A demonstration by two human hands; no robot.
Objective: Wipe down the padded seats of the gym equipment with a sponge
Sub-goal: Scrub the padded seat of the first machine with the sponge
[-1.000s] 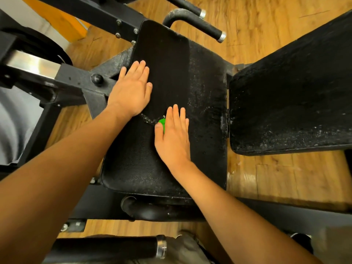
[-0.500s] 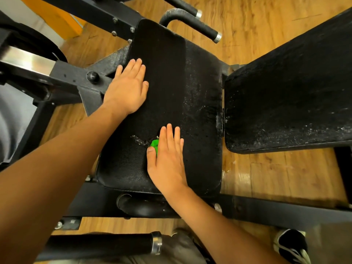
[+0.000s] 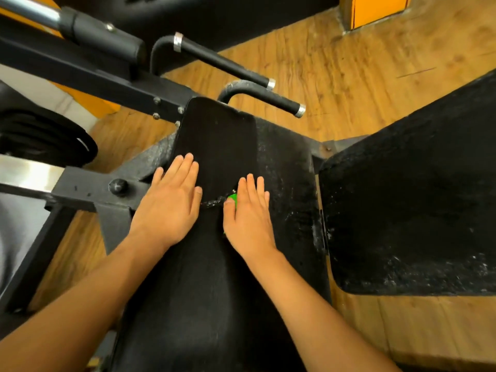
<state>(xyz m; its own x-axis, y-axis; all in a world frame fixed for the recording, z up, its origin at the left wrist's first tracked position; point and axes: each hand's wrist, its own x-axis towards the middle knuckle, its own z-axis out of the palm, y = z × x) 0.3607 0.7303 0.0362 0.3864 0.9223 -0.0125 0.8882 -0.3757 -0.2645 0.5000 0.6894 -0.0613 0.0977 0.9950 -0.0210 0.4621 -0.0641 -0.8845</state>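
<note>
Right grip (image 3: 248, 218) flat, apparently pressing green sponge (image 3: 233, 197), left grip (image 3: 171, 202) flat on seat (image 3: 222, 135)

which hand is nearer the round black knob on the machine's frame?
Left. The left hand lies flat on the black padded seat, just right of the round black knob; the right hand is farther right, pressing the green sponge.

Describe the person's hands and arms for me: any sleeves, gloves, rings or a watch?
Neither the left hand nor the right hand wears a glove, ring or watch. No sleeve shows: both are bare from the wrists to the picture's edge. The nails on the fingers look short and unpainted.
</note>
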